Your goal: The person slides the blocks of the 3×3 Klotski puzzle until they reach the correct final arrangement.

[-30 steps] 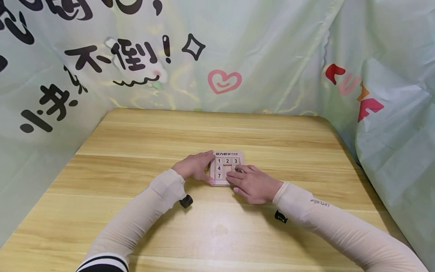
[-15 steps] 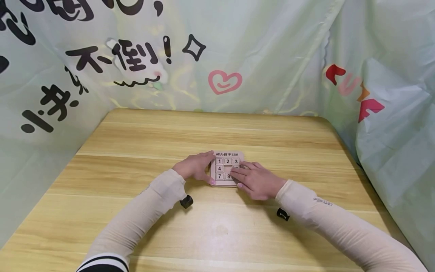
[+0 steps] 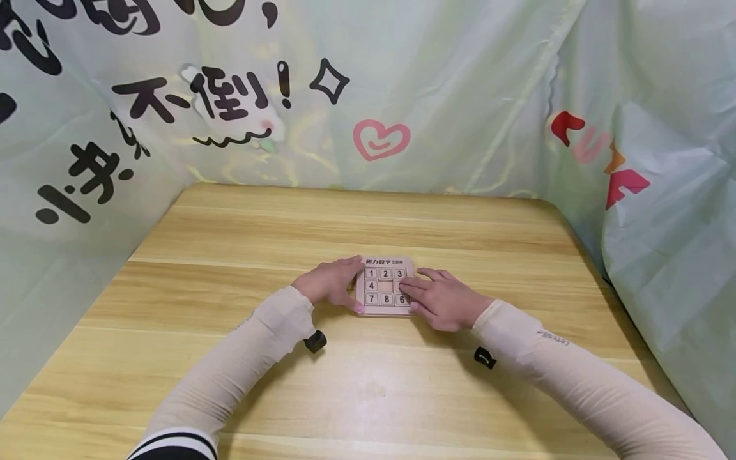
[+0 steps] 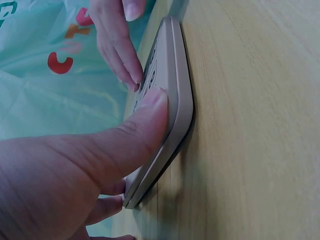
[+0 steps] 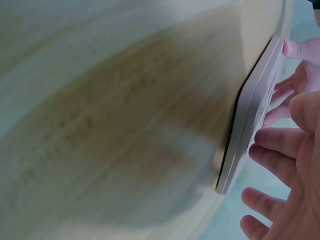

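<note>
A pale sliding number puzzle [image 3: 388, 313] lies flat on the wooden table. Its top row reads 1, 2, 3; the bottom row reads 7, 8, 6. In the middle row stands 4, then an open slot, then a tile mostly hidden under fingertips. My left hand [image 3: 329, 282] holds the puzzle's left side, thumb at the near corner and fingers at the far one. In the left wrist view the thumb [image 4: 142, 122] presses on the frame. My right hand [image 3: 445, 300] touches the middle row's right end with nearly straight fingers, the others spread beside the puzzle.
The wooden table [image 3: 368, 383] has rounded far corners. Pale green printed cloth [image 3: 460, 96] with dark lettering and a pink heart hangs behind it and along both sides. A small black device [image 3: 315, 341] sits under the left wrist, another [image 3: 485, 358] under the right.
My right hand has drawn right and slightly away from me across the puzzle, uncovering the 8 and 6 tiles. The left hand and the puzzle have stayed in place.
</note>
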A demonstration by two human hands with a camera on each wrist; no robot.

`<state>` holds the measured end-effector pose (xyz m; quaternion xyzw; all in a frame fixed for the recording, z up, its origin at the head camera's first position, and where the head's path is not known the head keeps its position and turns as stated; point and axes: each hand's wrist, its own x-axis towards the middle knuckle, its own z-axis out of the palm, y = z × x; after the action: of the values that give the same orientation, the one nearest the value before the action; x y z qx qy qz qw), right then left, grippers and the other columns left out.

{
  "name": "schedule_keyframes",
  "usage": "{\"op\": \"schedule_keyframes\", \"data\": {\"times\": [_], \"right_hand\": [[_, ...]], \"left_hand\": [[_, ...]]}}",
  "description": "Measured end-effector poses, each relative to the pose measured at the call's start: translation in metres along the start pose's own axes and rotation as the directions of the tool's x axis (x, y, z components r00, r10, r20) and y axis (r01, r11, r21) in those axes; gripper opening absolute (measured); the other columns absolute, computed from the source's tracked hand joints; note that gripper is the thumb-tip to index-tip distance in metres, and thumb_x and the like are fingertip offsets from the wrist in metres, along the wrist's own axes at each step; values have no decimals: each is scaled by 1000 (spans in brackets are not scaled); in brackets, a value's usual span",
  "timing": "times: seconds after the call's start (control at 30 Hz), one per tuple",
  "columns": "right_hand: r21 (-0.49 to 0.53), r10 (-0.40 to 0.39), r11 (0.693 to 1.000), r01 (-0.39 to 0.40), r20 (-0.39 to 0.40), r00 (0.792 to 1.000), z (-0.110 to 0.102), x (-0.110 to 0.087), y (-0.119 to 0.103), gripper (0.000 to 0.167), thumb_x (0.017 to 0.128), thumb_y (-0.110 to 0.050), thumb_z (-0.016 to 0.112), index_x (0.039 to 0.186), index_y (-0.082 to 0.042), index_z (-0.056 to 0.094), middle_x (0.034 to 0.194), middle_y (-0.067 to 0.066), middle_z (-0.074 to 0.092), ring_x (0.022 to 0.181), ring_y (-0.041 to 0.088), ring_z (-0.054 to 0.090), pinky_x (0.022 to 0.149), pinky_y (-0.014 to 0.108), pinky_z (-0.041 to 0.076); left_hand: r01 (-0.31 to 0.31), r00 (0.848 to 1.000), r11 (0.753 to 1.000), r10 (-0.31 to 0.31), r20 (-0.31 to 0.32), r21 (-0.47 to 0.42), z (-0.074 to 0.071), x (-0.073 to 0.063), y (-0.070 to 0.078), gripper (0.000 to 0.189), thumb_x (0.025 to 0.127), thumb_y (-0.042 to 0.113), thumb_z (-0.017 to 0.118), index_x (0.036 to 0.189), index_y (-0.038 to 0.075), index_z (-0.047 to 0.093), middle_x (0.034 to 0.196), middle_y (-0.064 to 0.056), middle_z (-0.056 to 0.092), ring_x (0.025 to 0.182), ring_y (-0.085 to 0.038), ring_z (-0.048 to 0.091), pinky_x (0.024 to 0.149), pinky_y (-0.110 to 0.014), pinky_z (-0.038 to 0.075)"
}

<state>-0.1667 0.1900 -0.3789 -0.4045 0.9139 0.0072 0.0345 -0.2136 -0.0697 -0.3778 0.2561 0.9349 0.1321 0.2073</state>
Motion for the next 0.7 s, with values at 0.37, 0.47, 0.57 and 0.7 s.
{"op": "schedule_keyframes", "data": {"times": [0.37,0.47,0.57,0.7], "right_hand": [[-2,0,1000,0,1,1000,1,3,2,47,101,-29,43,140,-4,51,144,10,49,134,42,37,106,58,33],[1,-5,1000,5,0,1000,1,4,1,47,101,-29,43,140,-4,51,144,10,49,133,42,38,106,58,33],[4,-8,1000,8,1,1000,1,5,-1,47,101,-29,43,140,-4,51,144,10,49,133,41,38,106,58,33],[6,-11,1000,11,6,1000,1,8,-2,48,101,-29,43,141,-5,50,145,9,48,134,39,38,106,57,33]], "left_hand": [[3,1000,1000,-3,5,10,0,0,0,99,75,44,80,153,10,29,161,-5,14,145,-25,19,117,-41,18],[2,1000,1000,-2,9,12,0,0,0,99,75,45,80,153,10,29,161,-6,15,145,-25,19,117,-42,19],[2,1000,1000,-2,13,15,0,0,0,99,76,45,80,153,10,29,161,-5,15,145,-25,19,117,-43,19],[3,1000,1000,-3,11,14,0,1,0,99,76,46,80,153,11,29,161,-5,15,145,-25,20,117,-43,19]]}}
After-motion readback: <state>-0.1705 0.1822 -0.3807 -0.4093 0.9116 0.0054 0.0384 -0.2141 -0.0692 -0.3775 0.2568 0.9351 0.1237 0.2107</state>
